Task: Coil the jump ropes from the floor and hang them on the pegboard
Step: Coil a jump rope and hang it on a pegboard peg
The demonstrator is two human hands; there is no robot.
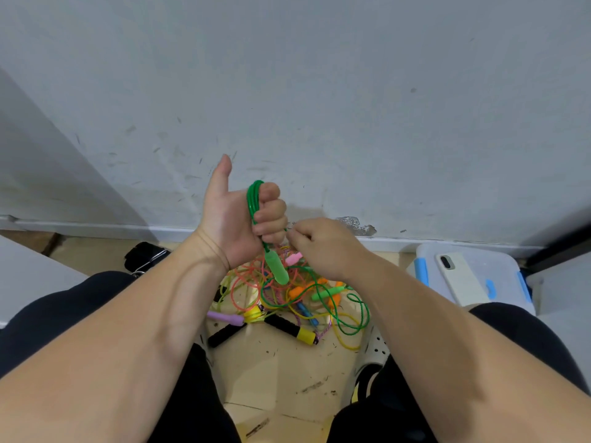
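Two bare forearms reach forward between knees in black trousers. The left hand is raised with its palm turned back toward the camera and its thumb pointing straight up, and its four fingers are curled tight around several loops of a green jump rope. The loops arch over the top of the fist, and one green handle hangs below the fist. The right hand sits just beside that fist with its back to the camera and its fingers curled in and bunched. Its fingertips are hidden, so whether they pinch a strand cannot be told. Below both hands, a tangled pile of jump ropes in pink, orange, yellow, purple and green lies on the floor close to the wall. The hands and wrists cover its upper part. At right, a pale phone lies on the lid of a clear plastic box with blue clips. At left, a black object with a metal clip is too dim to identify.
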